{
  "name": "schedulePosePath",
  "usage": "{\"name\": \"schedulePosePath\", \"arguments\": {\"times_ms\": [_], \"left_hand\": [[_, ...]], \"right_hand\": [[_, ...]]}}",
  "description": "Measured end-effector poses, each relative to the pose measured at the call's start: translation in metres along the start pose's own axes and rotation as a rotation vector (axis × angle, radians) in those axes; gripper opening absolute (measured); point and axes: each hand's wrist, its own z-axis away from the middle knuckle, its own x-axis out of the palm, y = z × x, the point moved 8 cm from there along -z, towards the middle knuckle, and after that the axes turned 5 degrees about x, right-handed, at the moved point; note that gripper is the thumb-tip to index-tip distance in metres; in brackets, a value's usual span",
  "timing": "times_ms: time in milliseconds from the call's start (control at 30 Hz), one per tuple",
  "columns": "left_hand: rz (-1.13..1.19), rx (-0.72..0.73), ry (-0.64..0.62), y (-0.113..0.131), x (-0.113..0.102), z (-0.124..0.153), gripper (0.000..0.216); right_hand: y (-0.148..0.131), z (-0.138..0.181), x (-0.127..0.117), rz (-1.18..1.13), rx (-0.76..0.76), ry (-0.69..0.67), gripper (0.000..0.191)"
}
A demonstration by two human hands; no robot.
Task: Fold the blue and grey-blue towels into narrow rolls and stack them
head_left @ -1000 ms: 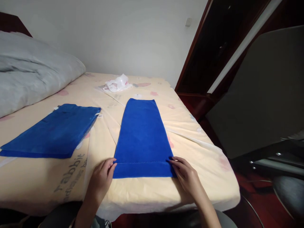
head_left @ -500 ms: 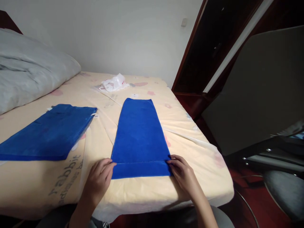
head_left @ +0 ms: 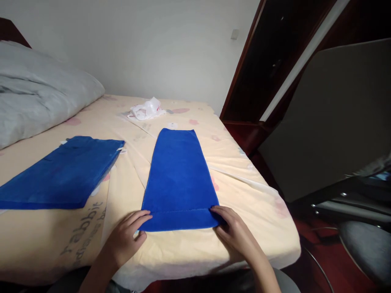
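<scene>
A bed (head_left: 189, 256) with a cream printed sheet carries a grey quilt (head_left: 36, 101) at the far left, a stack of blue cloths (head_left: 61, 173) nearer, and a long folded blue towel (head_left: 180, 179) lying flat in the middle. The left hand (head_left: 124, 240) and right hand (head_left: 235, 232) pinch the towel's two near corners, fingers closed on the hem. A small white plastic bag (head_left: 145, 110) lies far back.

- Blue towel (head_left: 180, 175): folded into 1 long, flat strip, stitched hem at its 6 o'clock end.
- It lies on the bed, running from 6 toward 12 o'clock.
</scene>
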Motion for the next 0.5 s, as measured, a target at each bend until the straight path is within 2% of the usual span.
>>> {"name": "schedulePosePath", "arguments": {"times_ms": [67,167,300,400,500], "left_hand": [[0.055,-0.047,0.002,-0.008,0.001,0.000,0.035],[0.176,-0.181,0.018,-0.019,0.002,0.001,0.025],[0.294,-0.413,0.095,-0.029,0.002,0.003,0.026],[0.301,-0.500,0.148,-0.028,0.002,0.003,0.029],[0.250,-0.485,0.205,-0.025,0.000,0.001,0.029]], "right_hand": [[0.006,-0.002,-0.002,-0.058,0.037,0.031,0.037],[0.019,-0.003,-0.004,-0.190,0.180,0.073,0.028],[0.026,-0.008,-0.003,-0.327,0.297,0.170,0.037],[0.024,-0.013,-0.002,-0.266,0.311,0.241,0.040],[0.021,-0.016,-0.002,-0.169,0.300,0.283,0.038]]}}
